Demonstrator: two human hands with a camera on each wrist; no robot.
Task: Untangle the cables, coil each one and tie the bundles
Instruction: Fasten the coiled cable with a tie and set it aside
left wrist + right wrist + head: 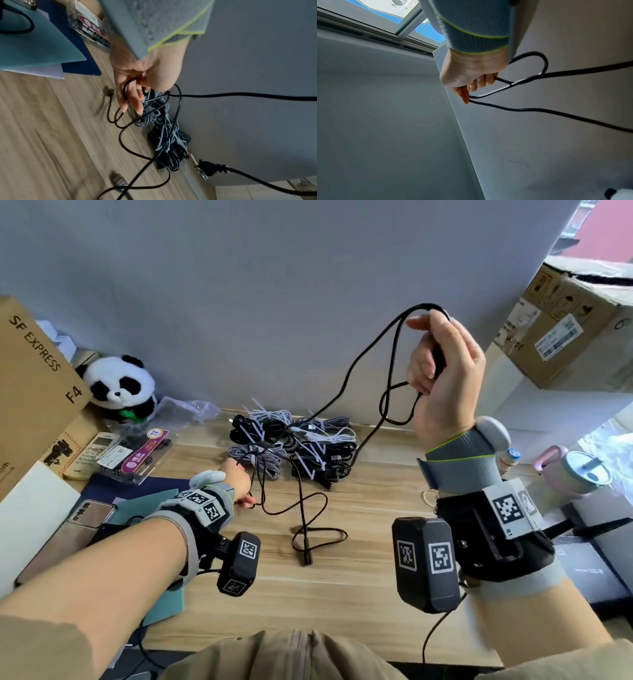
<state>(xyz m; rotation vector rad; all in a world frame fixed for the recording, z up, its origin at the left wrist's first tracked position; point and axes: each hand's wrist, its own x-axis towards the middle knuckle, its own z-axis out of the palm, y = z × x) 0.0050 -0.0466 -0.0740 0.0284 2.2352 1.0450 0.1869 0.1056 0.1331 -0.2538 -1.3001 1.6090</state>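
**Slack line may drag the tied bundles**

While the left hand (137,75) pinches a small loop of the black cable (371,361) between thumb and curled fingers, loose turns lie on the desk (342,594) just beyond its fingertips, crossing one another. Behind them sit the tied bundles (294,443), which the line runs against. Raised on the right, the right hand (445,371) grips several loops in closed fingers. A hard pull from there could tighten a crossing into a knot or snag a bundle.

A wooden desk (370,587) against a grey wall carries tied cable bundles (294,446), a loose black cable (308,529), a plush panda (120,386) and cardboard boxes (30,392).
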